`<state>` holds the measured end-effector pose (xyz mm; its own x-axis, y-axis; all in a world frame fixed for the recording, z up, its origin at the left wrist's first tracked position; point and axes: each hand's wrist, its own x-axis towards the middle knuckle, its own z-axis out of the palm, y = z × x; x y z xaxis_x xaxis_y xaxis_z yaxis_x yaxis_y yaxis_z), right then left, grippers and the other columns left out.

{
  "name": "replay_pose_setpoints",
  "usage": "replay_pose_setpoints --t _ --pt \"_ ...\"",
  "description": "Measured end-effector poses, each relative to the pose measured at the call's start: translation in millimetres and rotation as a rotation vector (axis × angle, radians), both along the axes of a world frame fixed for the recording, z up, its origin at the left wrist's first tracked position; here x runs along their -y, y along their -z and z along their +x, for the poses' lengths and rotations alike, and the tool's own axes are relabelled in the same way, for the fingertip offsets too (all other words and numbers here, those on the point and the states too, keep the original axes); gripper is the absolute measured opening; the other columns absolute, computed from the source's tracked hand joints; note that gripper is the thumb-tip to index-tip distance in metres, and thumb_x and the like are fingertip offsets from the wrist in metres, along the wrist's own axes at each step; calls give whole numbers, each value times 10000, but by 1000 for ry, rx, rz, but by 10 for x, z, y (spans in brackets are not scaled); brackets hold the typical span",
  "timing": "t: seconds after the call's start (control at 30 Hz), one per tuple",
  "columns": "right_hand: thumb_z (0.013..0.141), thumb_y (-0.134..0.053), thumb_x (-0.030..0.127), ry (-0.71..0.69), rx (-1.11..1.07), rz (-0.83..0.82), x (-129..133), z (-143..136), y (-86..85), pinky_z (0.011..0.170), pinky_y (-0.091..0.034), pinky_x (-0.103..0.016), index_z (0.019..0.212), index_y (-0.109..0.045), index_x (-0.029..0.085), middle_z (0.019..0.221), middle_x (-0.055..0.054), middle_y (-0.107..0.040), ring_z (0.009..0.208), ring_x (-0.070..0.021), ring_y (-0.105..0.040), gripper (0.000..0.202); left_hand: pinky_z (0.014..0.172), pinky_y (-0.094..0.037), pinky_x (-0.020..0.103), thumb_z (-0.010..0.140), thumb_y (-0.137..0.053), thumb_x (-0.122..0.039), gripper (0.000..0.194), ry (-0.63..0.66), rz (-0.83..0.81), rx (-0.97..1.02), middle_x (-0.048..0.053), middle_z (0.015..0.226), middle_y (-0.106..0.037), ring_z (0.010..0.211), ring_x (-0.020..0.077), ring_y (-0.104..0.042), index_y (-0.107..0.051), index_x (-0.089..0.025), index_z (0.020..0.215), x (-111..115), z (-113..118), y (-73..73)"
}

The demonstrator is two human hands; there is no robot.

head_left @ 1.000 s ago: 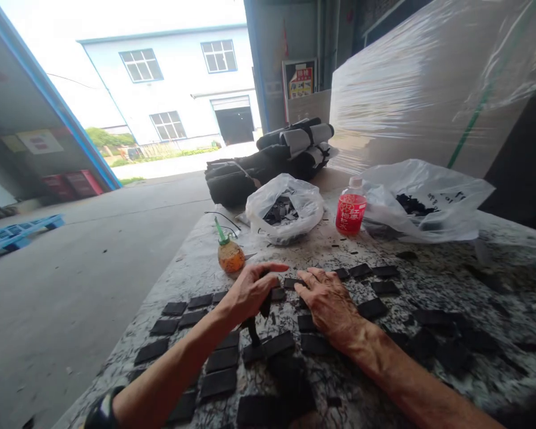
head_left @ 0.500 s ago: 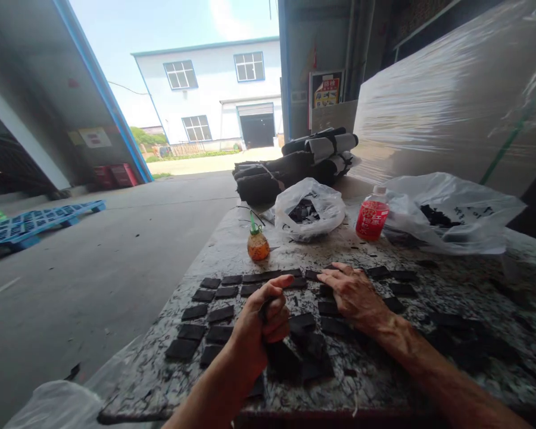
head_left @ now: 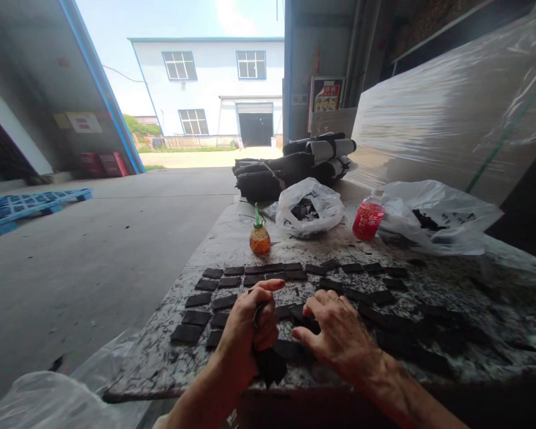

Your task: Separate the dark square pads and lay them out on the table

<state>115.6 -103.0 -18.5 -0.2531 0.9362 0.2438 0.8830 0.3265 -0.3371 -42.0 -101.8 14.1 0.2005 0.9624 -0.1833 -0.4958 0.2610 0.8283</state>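
Flat black rubbery squares are lying just ahead of the left hand fisting a dark tool, right hand spreading flat; slipping could scatter neighbouring rows.

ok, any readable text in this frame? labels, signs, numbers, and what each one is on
None can be read.
Red bottle label: white characters, too blurred to read.
Poster on the far wall: colourful print, too small to read.
Sign on the left wall: red marks, too blurred to read.
White bag on the right: dark print, too small to read.
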Motion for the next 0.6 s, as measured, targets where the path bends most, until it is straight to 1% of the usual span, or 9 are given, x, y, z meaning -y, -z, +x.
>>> replay_pose_setpoints --t 0.07,0.17,0.23,0.27,0.33,0.4,0.43,0.5,0.6 --pt "770 -551 240 18 8 4 -36 -32 -1 777 -336 -353 761 -597 211 833 -27 -591 851 -219 -492 55 283 -120 155 745 -436 -218 227 19 14 -65 -123 376 -251 317 46 -84 -527 -143 938 42 30 18" --pt "793 -474 165 43 -6 2 -67 -41 -39 796 -326 -349 767 -603 206 836 -36 -610 879 -219 -496 137 282 -119 159 762 -432 -245 273 50 54 -205 -129 353 -254 312 57 -95 -519 -150 1003 93 69 45" --pt "798 -451 155 43 -36 -10 -55 -28 -73 801 -329 -336 805 -607 202 847 -41 -623 887 -214 -511 163 317 -219 162 763 -467 -227 332 66 120 -325 -107 397 -375 329 64 -216 -509 -150 1083 114 96 61" --pt "797 -446 154 28 -57 -24 -38 -16 -91 790 -338 -319 822 -608 202 846 -38 -630 876 -205 -526 170 380 -307 163 753 -499 -207 367 76 167 -384 -79 484 -482 389 68 -335 -504 -152 1116 122 111 67" --pt "790 -444 147 -31 -102 -64 16 24 -129 744 -361 -270 854 -607 212 838 -19 -644 834 -174 -562 186 623 -414 177 724 -557 -166 407 129 281 -484 -23 765 -613 669 94 -517 -520 -165 1129 138 142 71" --pt "778 -456 144 -103 -146 -110 87 83 -170 687 -370 -223 847 -605 226 819 10 -653 783 -141 -584 183 786 -386 210 722 -565 -161 351 215 389 -564 -8 923 -615 880 138 -522 -571 -178 1073 160 169 73" --pt "773 -461 142 -132 -166 -131 127 118 -191 664 -370 -207 827 -604 228 801 22 -653 759 -128 -588 175 791 -377 227 737 -549 -173 291 251 424 -610 -8 900 -617 885 152 -518 -599 -178 1023 172 180 76" --pt "768 -471 150 -162 -202 -170 207 196 -236 622 -364 -189 780 -601 221 744 35 -641 699 -109 -579 148 708 -362 241 767 -509 -207 183 278 467 -720 -13 771 -594 773 149 -499 -638 -166 890 195 197 90" --pt "780 -474 188 -142 -247 -210 318 320 -292 574 -353 -183 727 -589 200 668 39 -611 629 -97 -550 127 569 -276 250 793 -455 -260 211 281 484 -859 -32 615 -452 619 119 -370 -604 -148 695 227 232 120"
